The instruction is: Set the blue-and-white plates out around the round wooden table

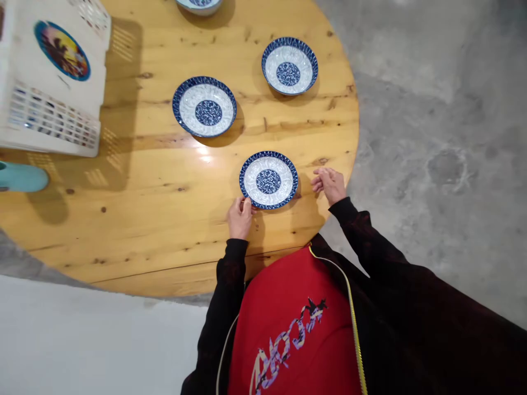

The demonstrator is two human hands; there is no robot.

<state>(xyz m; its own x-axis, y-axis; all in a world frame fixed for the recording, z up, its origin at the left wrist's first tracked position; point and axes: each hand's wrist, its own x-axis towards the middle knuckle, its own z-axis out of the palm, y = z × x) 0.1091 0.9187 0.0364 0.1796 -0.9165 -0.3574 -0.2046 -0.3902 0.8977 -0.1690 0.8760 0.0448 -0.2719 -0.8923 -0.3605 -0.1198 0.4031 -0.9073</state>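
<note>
A blue-and-white patterned plate (268, 180) is near the table's front edge, between my two hands. My left hand (240, 217) has its fingers closed at the plate's lower left rim, thumb along the edge. To the right of the plate, apart from it, my right hand (330, 185) hovers over the table with loosely bent fingers and nothing in them. Two matching blue-rimmed dishes stand farther back: one dish (205, 106) to the left and another dish (290, 66) to the right.
On the left of the round wooden table (164, 219) stands a white plastic basket (57, 99) with slotted sides. A teal object (24, 177) lies in front of it, partly out of view. One bowl (200, 6) is cut off at the top. Concrete floor surrounds the right edge.
</note>
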